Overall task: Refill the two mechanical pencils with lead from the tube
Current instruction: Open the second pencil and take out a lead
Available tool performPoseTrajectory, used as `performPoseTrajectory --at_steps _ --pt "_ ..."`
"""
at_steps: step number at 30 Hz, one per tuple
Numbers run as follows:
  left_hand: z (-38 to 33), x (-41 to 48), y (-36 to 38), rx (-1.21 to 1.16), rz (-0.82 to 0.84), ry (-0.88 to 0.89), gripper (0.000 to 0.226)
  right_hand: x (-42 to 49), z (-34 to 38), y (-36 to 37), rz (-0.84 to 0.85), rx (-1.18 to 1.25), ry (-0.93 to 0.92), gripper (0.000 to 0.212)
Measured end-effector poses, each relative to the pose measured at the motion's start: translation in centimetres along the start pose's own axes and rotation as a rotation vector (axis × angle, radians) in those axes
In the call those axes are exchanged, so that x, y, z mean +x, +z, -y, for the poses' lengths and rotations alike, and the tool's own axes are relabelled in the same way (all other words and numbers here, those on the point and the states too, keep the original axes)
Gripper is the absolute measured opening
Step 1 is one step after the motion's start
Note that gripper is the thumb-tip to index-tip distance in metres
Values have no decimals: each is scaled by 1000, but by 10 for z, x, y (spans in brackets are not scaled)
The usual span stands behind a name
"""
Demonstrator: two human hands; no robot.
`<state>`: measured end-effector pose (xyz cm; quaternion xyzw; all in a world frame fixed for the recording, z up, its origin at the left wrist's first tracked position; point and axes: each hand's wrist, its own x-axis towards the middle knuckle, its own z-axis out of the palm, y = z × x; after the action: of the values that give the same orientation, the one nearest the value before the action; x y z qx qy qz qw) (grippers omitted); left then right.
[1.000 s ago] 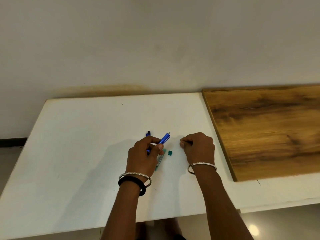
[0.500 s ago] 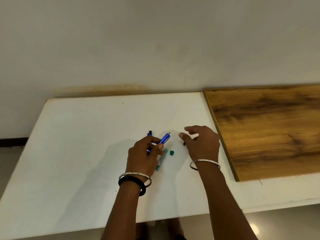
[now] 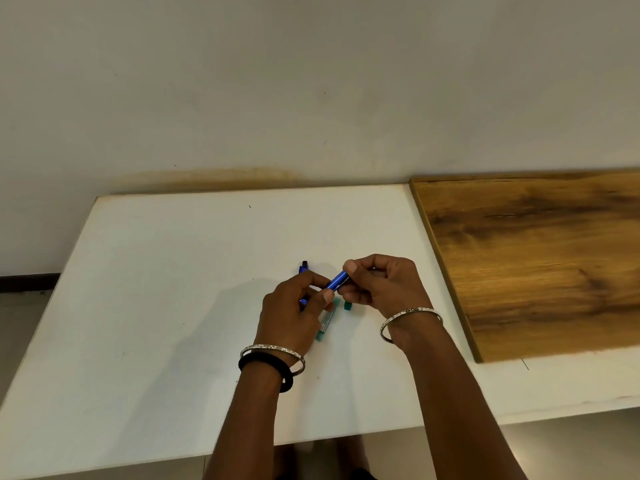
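My left hand (image 3: 294,311) grips a blue mechanical pencil (image 3: 336,281), tilted up to the right. My right hand (image 3: 381,285) pinches that pencil's upper end between thumb and fingers. A second blue pencil (image 3: 304,267) lies on the white table (image 3: 156,289) behind my left hand, mostly hidden, with only its dark end showing. The teal lead tube (image 3: 325,323) lies on the table just right of my left hand. Its small teal cap (image 3: 347,306) sits loose beside it, under my right hand.
A brown wooden board (image 3: 540,258) lies on the right part of the table. A wall stands right behind the table's far edge. The table's near edge runs just under my forearms.
My right hand has lifted off the table, moved left and closed its fingertips on the upper end of the pencil in my left hand. My left hand has stayed put.
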<state>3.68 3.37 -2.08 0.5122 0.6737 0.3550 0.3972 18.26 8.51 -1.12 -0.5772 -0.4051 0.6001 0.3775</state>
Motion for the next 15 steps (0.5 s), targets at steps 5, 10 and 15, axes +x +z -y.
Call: performPoseTrajectory --at_steps 5,10,15 --pt "2 0 -1 3 -21 2 8 1 -1 4 -43 49 51 16" --pt "4 0 -3 9 -51 -28 16 7 -4 -9 -295 -153 -112 13" --pt "3 -1 -1 18 -55 -53 13 8 -11 -27 -497 -613 -202 4"
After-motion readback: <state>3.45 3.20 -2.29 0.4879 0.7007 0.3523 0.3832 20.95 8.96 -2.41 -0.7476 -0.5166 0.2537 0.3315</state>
